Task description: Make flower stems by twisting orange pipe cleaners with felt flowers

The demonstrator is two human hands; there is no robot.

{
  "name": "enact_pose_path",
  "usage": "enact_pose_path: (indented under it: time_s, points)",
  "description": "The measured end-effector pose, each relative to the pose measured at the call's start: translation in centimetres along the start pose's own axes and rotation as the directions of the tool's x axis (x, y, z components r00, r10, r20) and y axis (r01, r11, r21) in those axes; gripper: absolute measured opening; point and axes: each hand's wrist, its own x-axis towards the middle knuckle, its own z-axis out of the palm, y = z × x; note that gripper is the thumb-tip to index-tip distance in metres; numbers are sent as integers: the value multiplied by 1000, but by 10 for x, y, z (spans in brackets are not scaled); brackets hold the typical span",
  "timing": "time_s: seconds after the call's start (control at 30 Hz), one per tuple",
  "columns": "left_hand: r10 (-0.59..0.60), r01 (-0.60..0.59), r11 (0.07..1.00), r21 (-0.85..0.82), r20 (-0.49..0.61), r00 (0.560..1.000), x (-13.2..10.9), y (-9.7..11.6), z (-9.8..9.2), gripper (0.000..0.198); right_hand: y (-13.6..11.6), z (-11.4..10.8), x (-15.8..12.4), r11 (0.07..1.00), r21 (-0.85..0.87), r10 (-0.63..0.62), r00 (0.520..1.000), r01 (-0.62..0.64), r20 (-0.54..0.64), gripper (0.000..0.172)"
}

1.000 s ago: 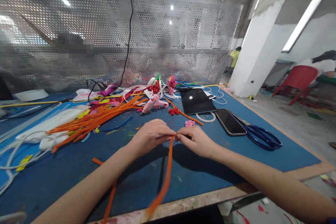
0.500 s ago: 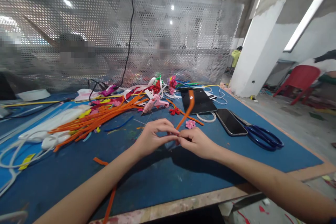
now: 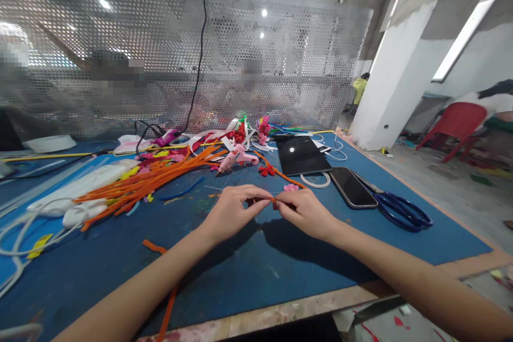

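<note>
Above the middle of the blue table mat, my left hand (image 3: pixel 235 211) and my right hand (image 3: pixel 305 210) meet at the fingertips. Both pinch an orange pipe cleaner (image 3: pixel 273 199), of which only a short bit shows between the fingers; the rest is hidden. Just behind my right hand lies a small pink flower (image 3: pixel 290 187). A red flower (image 3: pixel 266 170) rests farther back, beside another orange stem (image 3: pixel 282 175). One loose orange pipe cleaner (image 3: pixel 168 307) lies partly under my left forearm.
Left of my hands spreads a bundle of orange pipe cleaners (image 3: pixel 156 179). A pink glue gun (image 3: pixel 236 158) lies ahead. To the right are a black tablet (image 3: pixel 303 156), a phone (image 3: pixel 353 187) and blue-handled scissors (image 3: pixel 404 211). A perforated metal screen (image 3: pixel 168 26) stands behind the table.
The long orange end that stood up from my fingers no longer shows there; only a short bit is visible between the fingertips. My hands stay in nearly the same place.
</note>
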Motion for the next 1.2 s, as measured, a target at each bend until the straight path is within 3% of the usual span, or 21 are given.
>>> enact_pose_path:
  time_s: [0.13, 0.27, 0.37, 0.47, 0.53, 0.63, 0.7, 0.8, 0.97, 1.07, 1.2]
  points:
    - [124, -124, 992, 18, -7, 992, 0, -4, -2, 20, -1, 0, 0, 1000, 29, 12, 1000, -11, -10, 22]
    - [287, -286, 958, 24, -42, 957, 0, -11, -6, 14, -4, 3, -2, 995, 96, 14, 1000, -15, 13, 21]
    - [355, -355, 932, 66, 11, 935, -1, -14, -10, 14, -7, 3, -3, 993, 115, 8, 999, -12, 31, 21]
    - [397, -397, 918, 19, -4, 918, -2, -13, -11, 15, -9, 2, -4, 992, 124, -18, 999, 13, 46, 23]
    - [356, -357, 932, -53, -39, 934, -2, -10, -10, 17, -10, 3, -4, 992, 123, -37, 998, 31, 45, 23]
    - [159, -172, 978, -118, -113, 981, -2, -2, -4, 20, -10, 4, -4, 992, 118, -49, 998, 44, 35, 22]
    - [51, -82, 984, -156, -195, 980, -2, 2, 0, 21, -11, 5, -4, 991, 132, -39, 998, 33, 44, 22]
    - [62, -108, 979, -175, -248, 967, -3, 4, 2, 16, -10, 6, -4, 983, 185, 12, 997, -25, 72, 21]
    - [125, -132, 990, -51, -123, 984, 1, -7, -6, 9, -6, 5, -2, 981, 186, 53, 997, -63, 60, 22]
    - [72, -73, 997, -14, -29, 997, 3, -11, -9, 12, -3, 5, -1, 992, 124, 17, 1000, -20, 23, 22]
    - [-43, 51, 994, -101, 78, 996, 4, -6, -8, 17, 1, 2, 0, 999, -4, -42, 999, 42, 3, 22]
